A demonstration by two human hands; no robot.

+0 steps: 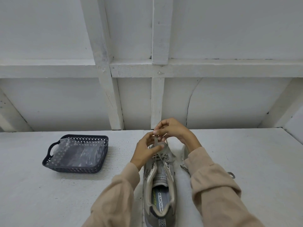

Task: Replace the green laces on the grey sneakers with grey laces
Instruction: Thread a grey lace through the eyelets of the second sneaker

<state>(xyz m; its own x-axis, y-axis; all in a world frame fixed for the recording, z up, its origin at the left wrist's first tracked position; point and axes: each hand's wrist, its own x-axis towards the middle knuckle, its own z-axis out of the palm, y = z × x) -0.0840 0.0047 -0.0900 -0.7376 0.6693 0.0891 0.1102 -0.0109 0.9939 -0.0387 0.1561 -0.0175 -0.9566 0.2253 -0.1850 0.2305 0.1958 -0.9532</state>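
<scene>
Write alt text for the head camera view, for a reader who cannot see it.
A person's left hand and right hand pinch a grey lace above the toe-end eyelets of a grey sneaker on a white table. To the left sits a dark basket holding a clear plastic bag.

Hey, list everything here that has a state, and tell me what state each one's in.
Sneaker: upright on table, laced only near toe.
Grey lace: pulled upward from toe eyelets.
Left hand: pinching lace low.
Right hand: pinching lace higher up.
Basket: holds clear plastic bag.
</scene>
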